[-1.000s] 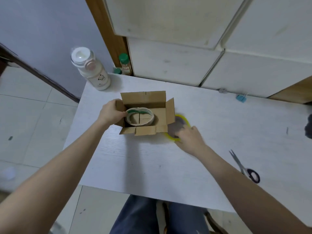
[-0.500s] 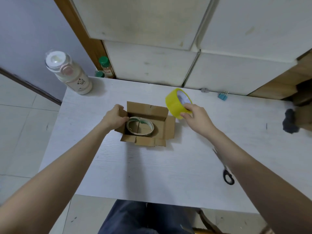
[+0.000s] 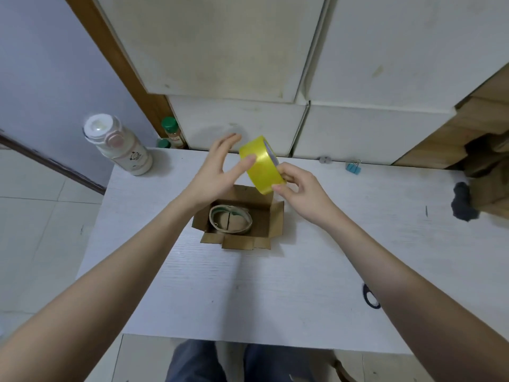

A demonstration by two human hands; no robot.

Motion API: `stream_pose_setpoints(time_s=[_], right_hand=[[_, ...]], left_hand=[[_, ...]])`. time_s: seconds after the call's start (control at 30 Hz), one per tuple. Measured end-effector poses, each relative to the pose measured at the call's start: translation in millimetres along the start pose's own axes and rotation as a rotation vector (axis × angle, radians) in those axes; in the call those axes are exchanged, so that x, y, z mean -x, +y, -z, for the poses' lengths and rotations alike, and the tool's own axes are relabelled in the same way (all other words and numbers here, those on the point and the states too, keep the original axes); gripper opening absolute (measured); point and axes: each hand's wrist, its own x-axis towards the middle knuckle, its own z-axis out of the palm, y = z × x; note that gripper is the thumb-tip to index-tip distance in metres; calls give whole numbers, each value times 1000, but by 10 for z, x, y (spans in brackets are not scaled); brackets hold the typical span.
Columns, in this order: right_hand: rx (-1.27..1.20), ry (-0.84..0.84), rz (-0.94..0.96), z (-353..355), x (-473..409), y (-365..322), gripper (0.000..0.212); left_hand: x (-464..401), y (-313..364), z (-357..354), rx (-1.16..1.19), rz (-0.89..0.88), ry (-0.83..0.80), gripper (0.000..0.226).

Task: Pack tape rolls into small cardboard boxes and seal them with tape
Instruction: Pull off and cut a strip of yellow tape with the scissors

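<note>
A view from above, looking down past two bare forearms that reach forward over a white desk (image 3: 248,293). Both hands are raised above the desk, meeting around a yellow tape roll (image 3: 260,166) held on edge in the air, above the far side of a small cardboard box (image 3: 276,224).

The right hand (image 3: 300,191) grasps the roll from the right, thumb tip against the lower edge of the yellow band and fingers curled behind the roll's side. The left hand (image 3: 216,172) comes in from the left with its palm facing the roll; its thumb tip presses on the yellow outer band while the other fingers stretch straight up and slightly apart, not wrapped around anything.

The box sits on the desk beneath the hands, its four flaps folded outward. Inside it lies a nearly used-up tape roll (image 3: 230,219), flat, with a pale cardboard core and a thin green edge.

At the desk's far left corner stands a white bottle (image 3: 121,150), with a green-capped jar (image 3: 172,132) behind it against the wall. A blue binder clip (image 3: 353,167) rests near the far edge on the right. Dark scissor handles (image 3: 370,297) show beside the right forearm
</note>
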Motion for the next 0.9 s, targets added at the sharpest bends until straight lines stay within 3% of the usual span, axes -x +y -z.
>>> stream_pose_setpoints(time_s=[0.07, 0.23, 0.47, 0.7, 0.9], right_hand=[[8, -6, 34, -63, -3, -127, 11], [-9, 30, 59, -288, 65, -477, 16], [-322, 160, 34, -634, 186, -1205, 26], [-334, 252, 65, -869, 308, -1669, 34], [-368, 246, 124, -831, 375, -1878, 34]], left_hand=[[45, 77, 101, -23, -47, -22, 76], [196, 170, 449, -92, -242, 38, 72], [470, 325, 872, -213, -628, 88, 74], [621, 380, 1162, -199, -814, 142, 64], [732, 525, 1245, -247, -938, 319, 49]])
